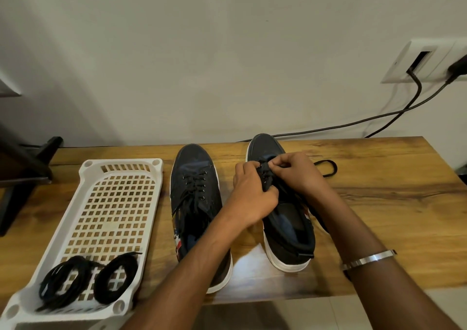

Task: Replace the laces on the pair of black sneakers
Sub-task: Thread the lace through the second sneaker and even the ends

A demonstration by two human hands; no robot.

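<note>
At the surface's (379, 203) left front corner we keep two coiled spare laces (88, 280) in a white basket (121, 168), ready to hand. The left sneaker (194, 185) sits mid-surface, laced. At the right sneaker (288, 228), toe near the back edge, our left hand (250, 198) grips the eyelet flaps to steady them while our right hand (298, 170) pinches the lace (328, 169), probably drawing it out.

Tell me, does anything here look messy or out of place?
Nothing looks damaged or spilled. The only loose end is a black lace trailing in a loop on the table beside the right sneaker, which both hands are working on. Two spare laces lie coiled in the white basket.
</note>
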